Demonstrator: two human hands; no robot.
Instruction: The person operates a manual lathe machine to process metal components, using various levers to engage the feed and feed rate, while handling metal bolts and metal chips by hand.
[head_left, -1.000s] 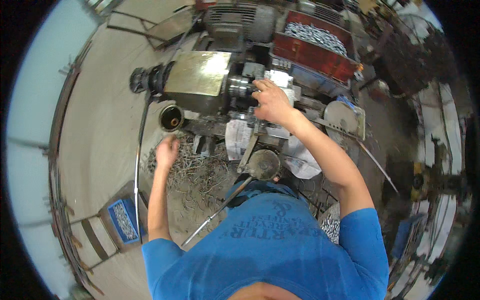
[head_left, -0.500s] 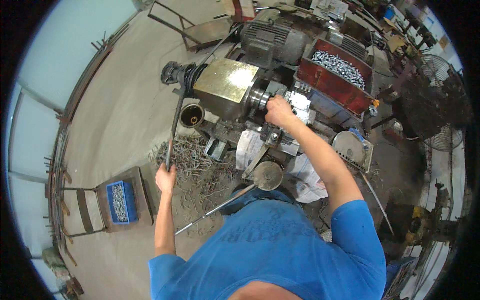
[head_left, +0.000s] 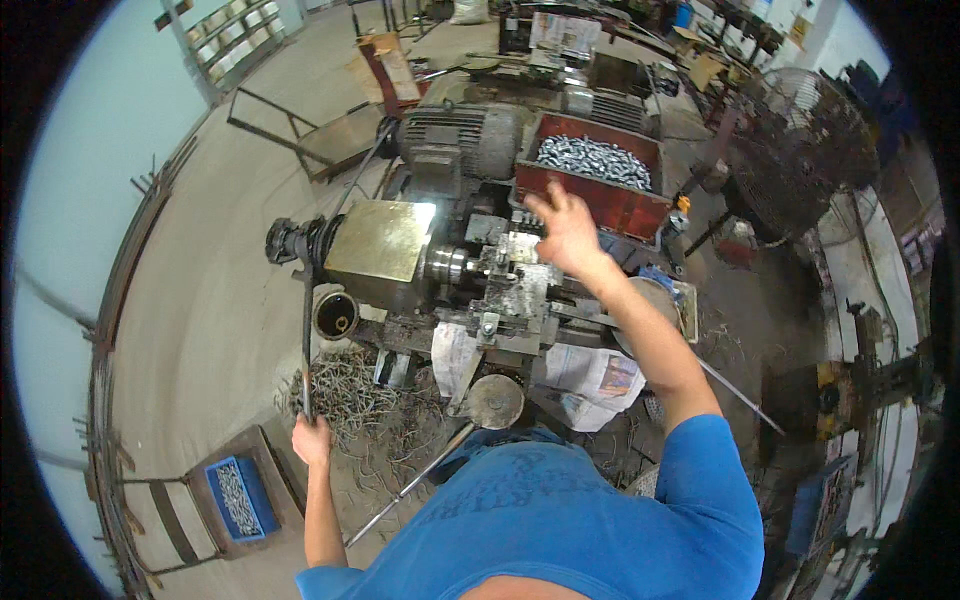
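My left hand is closed round the lower end of a long dark lever. The lever runs up to the left end of a lathe-like machine, beside its brass-coloured cover. Raised over the machine's right side, my right hand is open, its fingers apart, and I see nothing in it. It is just in front of a red metal bin full of small shiny metal parts. Left of that hand sits the round steel chuck, next to the greasy tool slide.
Metal shavings litter the floor below the machine. A blue crate of metal parts stands on a low stand at the left. A motor is behind the machine, a large fan at the right. A metal bar slants near my body.
My right hand has left the chuck, moved toward the red bin and spread its fingers. My left hand still grips the lever. The whole view has shifted, showing more of the far side.
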